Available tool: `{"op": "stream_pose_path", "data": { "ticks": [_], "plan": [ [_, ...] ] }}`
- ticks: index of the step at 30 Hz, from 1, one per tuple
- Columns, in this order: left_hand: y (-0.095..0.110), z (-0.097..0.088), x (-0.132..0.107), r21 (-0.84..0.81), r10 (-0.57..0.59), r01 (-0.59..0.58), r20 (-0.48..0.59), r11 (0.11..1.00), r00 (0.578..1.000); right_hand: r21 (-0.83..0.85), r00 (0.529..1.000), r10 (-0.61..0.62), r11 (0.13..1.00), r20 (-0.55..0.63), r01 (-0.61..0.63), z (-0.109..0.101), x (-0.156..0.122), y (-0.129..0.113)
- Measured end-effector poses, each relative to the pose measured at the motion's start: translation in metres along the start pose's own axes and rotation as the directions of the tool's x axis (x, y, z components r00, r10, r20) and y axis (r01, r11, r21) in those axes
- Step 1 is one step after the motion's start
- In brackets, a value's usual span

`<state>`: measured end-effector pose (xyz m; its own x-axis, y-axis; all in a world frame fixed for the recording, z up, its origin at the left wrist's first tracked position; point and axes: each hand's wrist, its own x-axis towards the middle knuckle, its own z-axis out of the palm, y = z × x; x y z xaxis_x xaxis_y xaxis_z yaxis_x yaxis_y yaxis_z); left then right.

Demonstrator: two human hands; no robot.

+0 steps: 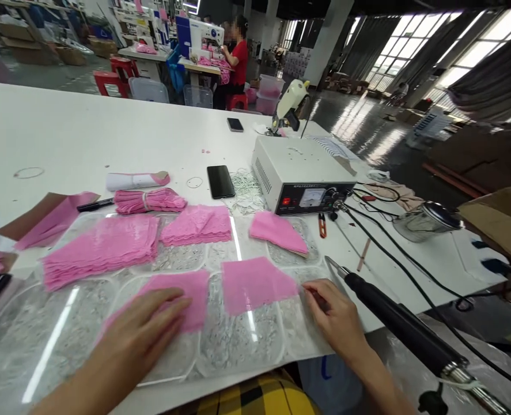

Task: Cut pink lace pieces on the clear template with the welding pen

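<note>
My left hand point(147, 325) lies with stretched fingers on a pink fabric piece point(195, 297), which it partly covers. Beside it a second cut fabric piece point(255, 285) rests flat on the clear plastic sheet point(238, 340). At that piece's narrow right corner my right hand point(333, 311) has its thumb and forefinger pinched together. Behind the two pieces are a large stack of pink fabric point(103, 248), a smaller fabric stack point(199, 225) and a wedge-shaped fabric pile point(277, 231). A black hand-held welding tool point(393, 311) with a metal tip points toward the sheet, right of my right hand.
A grey power box point(302, 167) with cables stands behind. Orange snips point(322, 225), a phone point(220, 181), a tied pink bundle point(149, 200) and a glass jar point(428, 222) lie around. A person in red point(239, 57) sits at a sewing machine point(205, 37) beyond the table.
</note>
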<state>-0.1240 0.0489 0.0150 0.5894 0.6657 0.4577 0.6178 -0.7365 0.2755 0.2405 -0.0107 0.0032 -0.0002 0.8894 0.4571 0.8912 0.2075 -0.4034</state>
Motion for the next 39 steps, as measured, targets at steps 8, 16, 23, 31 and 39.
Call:
{"op": "stream_pose_path", "data": {
  "ticks": [8,16,23,31,39],
  "plan": [
    [0.038,0.042,0.056,-0.119,0.199,-0.187,0.094,0.975,0.976,0.062,0.994,0.058,0.996,0.092,-0.063,-0.006,0.004,-0.002],
    [0.053,0.053,0.067,-0.116,0.347,-0.333,0.139,0.936,0.928,0.08,0.981,0.102,0.99,0.166,-0.117,0.001,0.016,-0.005],
    [0.048,0.054,0.049,-0.049,0.36,-0.357,0.157,0.933,0.92,0.104,0.974,0.1,0.987,0.204,-0.123,0.001,0.015,0.0],
    [0.051,0.05,0.036,-0.03,0.277,-0.276,0.176,0.961,0.945,0.026,0.981,0.097,0.994,0.167,-0.102,0.006,0.017,-0.001],
    [0.05,0.049,0.032,-0.012,0.289,-0.292,0.194,0.956,0.938,0.053,0.984,0.108,0.992,0.144,-0.116,0.008,0.019,0.001]
  ]
}}
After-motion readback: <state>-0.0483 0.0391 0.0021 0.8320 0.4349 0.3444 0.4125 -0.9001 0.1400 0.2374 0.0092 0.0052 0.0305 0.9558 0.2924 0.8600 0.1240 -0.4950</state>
